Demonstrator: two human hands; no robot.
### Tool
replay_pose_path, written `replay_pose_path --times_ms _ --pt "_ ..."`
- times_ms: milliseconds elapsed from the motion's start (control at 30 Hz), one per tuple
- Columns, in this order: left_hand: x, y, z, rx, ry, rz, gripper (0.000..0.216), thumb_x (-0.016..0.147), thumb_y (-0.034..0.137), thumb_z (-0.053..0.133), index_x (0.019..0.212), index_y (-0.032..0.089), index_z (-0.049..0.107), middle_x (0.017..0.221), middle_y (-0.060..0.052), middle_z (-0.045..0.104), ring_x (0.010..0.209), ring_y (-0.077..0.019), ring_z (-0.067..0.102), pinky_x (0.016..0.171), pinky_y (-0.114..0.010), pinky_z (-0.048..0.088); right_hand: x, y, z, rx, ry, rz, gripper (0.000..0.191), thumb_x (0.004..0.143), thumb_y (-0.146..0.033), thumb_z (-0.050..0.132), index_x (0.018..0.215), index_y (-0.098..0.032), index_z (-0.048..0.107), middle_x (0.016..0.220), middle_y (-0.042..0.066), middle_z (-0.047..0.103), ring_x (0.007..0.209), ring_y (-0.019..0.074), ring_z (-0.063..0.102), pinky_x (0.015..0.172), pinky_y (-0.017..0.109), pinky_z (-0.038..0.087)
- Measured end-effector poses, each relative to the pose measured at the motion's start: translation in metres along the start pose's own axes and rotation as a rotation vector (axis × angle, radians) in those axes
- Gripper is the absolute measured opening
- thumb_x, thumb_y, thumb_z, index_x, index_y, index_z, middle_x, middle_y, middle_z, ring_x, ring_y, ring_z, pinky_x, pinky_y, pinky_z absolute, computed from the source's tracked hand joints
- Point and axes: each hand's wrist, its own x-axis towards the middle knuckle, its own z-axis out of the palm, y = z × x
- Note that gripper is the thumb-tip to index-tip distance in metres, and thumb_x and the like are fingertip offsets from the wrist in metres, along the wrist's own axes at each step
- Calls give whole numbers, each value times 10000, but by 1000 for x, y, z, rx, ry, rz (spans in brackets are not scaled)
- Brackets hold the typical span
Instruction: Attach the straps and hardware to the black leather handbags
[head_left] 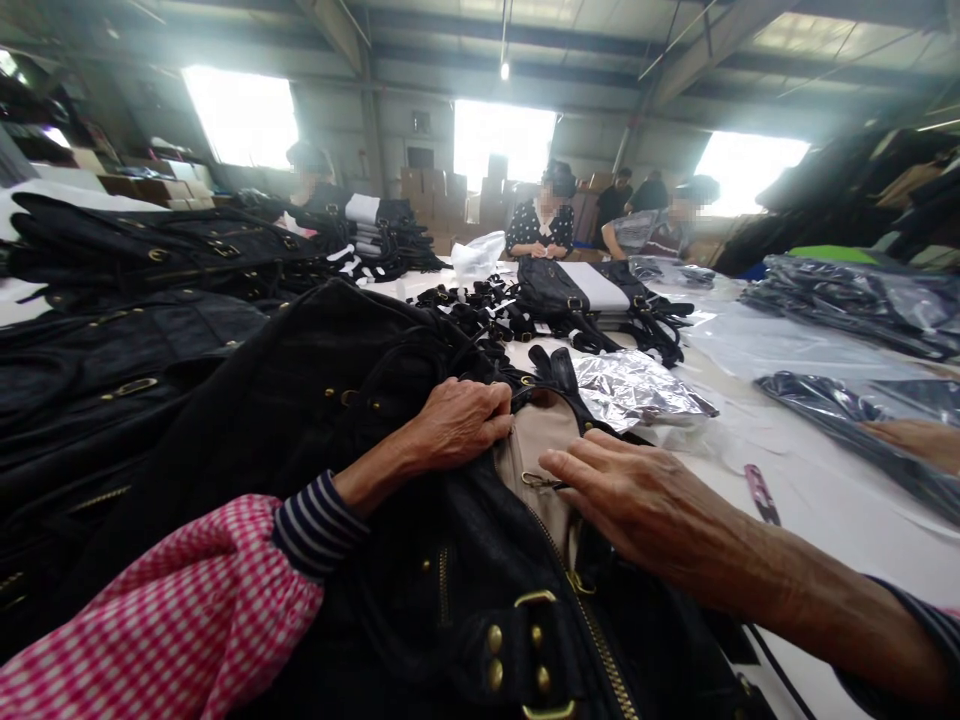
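A black handbag point(480, 540) with gold buckles, studs and a beige lining lies in front of me, its top zip point(600, 640) partly undone. My left hand point(461, 422) is closed on the left edge of the opening, with the fingertips bent over the rim. My right hand point(637, 490) reaches across the opening from the right, fingers curled. A small gold clasp point(534, 480) on a short dark strap shows at its fingertips, over the beige lining point(544, 430). The thumb of that hand is hidden. A gold zip slider point(577, 582) sits below it.
More black bags point(112, 340) are piled on the left. Crumpled silver wrapping point(637, 388), a pink-handled cutter point(761, 493) and plastic-wrapped goods point(847, 300) lie on the right. Stacked bags point(592, 285) and dark straps point(480, 305) stand beyond. Another person's hand point(919, 442) is at the right edge.
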Motion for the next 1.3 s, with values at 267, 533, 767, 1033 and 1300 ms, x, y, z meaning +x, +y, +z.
replay_pose_path --times_ms 267,533,767,1033,1300 --pt "1 1 -1 -18 0 -2 164 958 312 520 857 215 604 794 12 680 777 -200 635 680 -296 312 8 4 -1 -29 2 -51 240 844 31 515 975 -170 536 893 55 611 770 195 541 653 304 388" --pt "1 -3 1 -76 17 4 159 934 307 525 827 217 600 751 19 647 731 -177 605 649 -281 287 11 17 9 200 11 -41 223 932 -38 477 761 -176 515 773 22 573 705 151 501 630 275 330" --pt "0 -5 -5 -200 -36 -17 150 904 275 528 801 206 611 700 26 603 698 -156 567 633 -268 284 22 27 19 395 121 264 219 955 -210 556 739 -177 575 704 -21 543 677 130 508 661 272 309" --pt "1 -9 -7 -291 -61 -16 165 889 263 519 788 192 628 734 20 623 718 -154 556 658 -264 327 42 27 22 447 95 338 286 949 -252 498 672 -184 470 631 -45 468 600 108 447 622 274 270" --pt "2 -13 -5 -323 -38 -16 178 877 268 517 768 188 633 716 22 611 713 -149 550 657 -259 333 60 29 10 572 -16 352 203 832 -236 545 637 -178 542 623 -29 468 608 119 430 596 271 280"
